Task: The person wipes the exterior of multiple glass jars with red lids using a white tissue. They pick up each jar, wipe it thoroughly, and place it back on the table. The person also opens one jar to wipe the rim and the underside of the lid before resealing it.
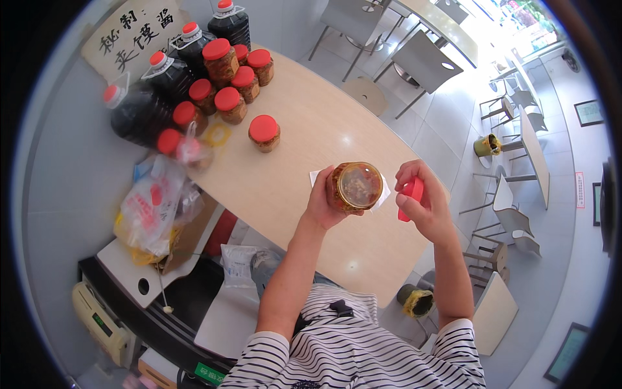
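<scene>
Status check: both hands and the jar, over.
Left hand gripping glass jar. Right hand holding red lid, apart from jar. Nothing visible between lid and jar.

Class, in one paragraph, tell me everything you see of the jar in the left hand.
The jar is round, clear and glass-looking, with chunky reddish-brown contents. Its top, facing the camera, looks pale and shiny; whether a seal covers it is unclear. Its side is wrapped by the left hand. No red lid is on it; the right hand holds one apart. It appears over the pale table.
</scene>
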The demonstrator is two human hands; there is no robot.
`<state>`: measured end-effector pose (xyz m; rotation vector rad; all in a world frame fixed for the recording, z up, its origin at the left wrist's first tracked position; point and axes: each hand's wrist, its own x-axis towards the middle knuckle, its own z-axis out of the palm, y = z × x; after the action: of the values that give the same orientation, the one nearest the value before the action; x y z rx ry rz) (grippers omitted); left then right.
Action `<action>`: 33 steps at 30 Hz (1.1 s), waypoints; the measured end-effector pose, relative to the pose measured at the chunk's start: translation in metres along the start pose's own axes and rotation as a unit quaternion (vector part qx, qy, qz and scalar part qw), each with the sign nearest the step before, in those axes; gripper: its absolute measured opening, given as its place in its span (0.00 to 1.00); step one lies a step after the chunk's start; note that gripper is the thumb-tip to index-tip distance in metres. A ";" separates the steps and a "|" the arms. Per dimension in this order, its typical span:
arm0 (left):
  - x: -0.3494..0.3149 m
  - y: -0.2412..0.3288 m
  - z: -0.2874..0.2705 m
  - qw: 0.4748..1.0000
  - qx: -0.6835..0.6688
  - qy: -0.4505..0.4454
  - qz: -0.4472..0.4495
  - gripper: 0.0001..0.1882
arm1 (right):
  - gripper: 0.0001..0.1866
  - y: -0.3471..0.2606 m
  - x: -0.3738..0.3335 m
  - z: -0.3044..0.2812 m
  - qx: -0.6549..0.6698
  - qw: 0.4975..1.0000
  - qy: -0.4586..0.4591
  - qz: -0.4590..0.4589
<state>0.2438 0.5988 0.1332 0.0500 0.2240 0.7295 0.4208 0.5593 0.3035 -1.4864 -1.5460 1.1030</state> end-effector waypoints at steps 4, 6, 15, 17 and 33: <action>0.000 -0.001 0.001 1.000 -0.005 -0.001 0.002 0.32 | 0.20 0.002 -0.002 0.003 -0.039 0.998 0.037 0.018; 0.000 -0.001 -0.001 1.000 -0.008 0.002 0.004 0.32 | 0.21 0.000 -0.002 0.005 -0.036 0.998 0.041 0.003; 0.002 -0.003 -0.005 1.000 -0.005 0.007 0.006 0.32 | 0.27 -0.007 -0.006 0.020 -0.130 0.989 0.070 -0.007; 0.002 -0.003 -0.005 1.000 -0.011 0.013 0.006 0.31 | 0.27 -0.004 -0.006 0.018 -0.133 0.989 0.060 -0.009; -0.002 -0.003 -0.025 0.999 -0.009 0.032 0.035 0.31 | 0.26 0.030 0.006 0.022 -0.149 0.984 0.096 0.023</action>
<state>0.2388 0.5943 0.1089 0.0172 0.2786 0.8030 0.4120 0.5622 0.2672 -1.7783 -1.5959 0.7483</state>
